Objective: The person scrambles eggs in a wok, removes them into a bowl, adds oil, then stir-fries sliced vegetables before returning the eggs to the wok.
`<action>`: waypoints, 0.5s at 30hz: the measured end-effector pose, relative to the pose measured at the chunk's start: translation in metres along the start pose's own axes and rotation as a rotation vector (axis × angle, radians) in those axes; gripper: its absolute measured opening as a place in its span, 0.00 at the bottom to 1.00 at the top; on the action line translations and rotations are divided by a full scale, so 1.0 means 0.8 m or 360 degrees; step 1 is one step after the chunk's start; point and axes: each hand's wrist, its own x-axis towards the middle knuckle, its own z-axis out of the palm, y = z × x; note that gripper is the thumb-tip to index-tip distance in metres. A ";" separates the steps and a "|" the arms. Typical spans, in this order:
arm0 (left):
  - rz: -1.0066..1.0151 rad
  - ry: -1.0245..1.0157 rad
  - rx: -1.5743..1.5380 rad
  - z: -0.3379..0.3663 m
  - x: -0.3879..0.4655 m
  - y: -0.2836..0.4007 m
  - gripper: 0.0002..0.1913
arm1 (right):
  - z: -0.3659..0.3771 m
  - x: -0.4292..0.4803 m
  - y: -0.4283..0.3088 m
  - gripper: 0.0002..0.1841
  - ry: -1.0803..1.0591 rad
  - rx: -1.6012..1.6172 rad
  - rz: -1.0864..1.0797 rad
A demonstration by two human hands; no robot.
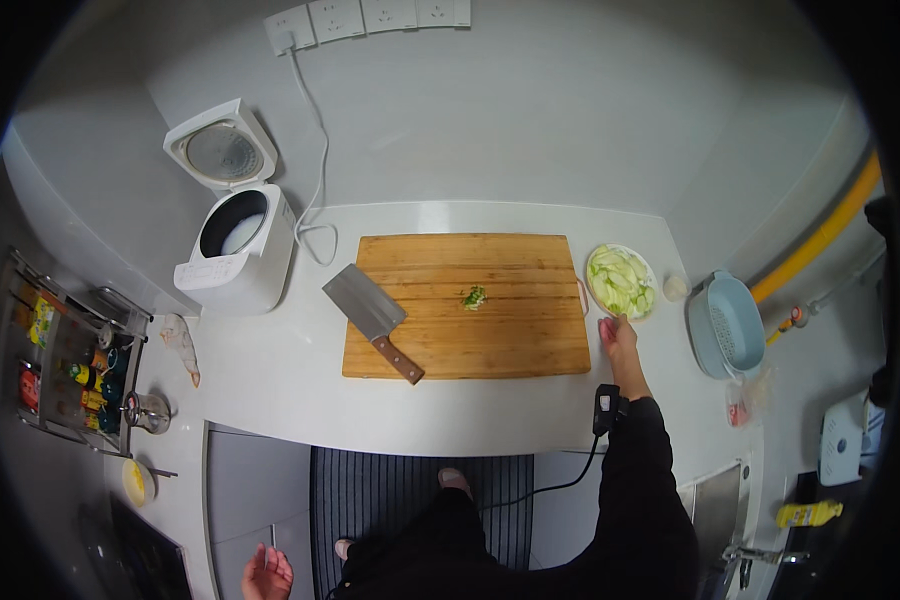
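Observation:
My right hand point(618, 334) is at the near rim of a plate of sliced green vegetable point(622, 279), right of the wooden cutting board point(510, 337); its fingers touch or nearly touch the rim, and whether they grip it is unclear. My left hand point(268, 574) hangs low at the lower left, palm up, fingers apart, holding nothing. A cleaver point(367, 307) lies across the board's left edge, its blade partly over the counter and its wooden handle towards the near edge. A small heap of chopped green and white pieces point(474, 298) sits near the board's middle.
An open rice cooker point(234, 255) stands left of the board, its cord running to wall sockets. A blue basin with a strainer point(726, 326) is at the right, past a small bowl point(676, 287). A spice rack point(75, 360) and a yellow bowl point(138, 481) are far left.

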 end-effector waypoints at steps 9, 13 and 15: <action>0.0189 0.0388 0.0328 0.098 0.017 -0.061 0.16 | -0.004 0.046 0.012 0.23 -0.0566 -0.0188 -0.0274; 0.0131 0.0186 0.0746 0.155 0.017 -0.074 0.21 | -0.021 -0.048 -0.026 0.25 -0.1120 -0.0617 -0.0352; 0.0048 0.0135 0.0879 0.181 0.019 -0.074 0.18 | 0.003 -0.136 -0.050 0.27 -0.1027 -0.0747 -0.0353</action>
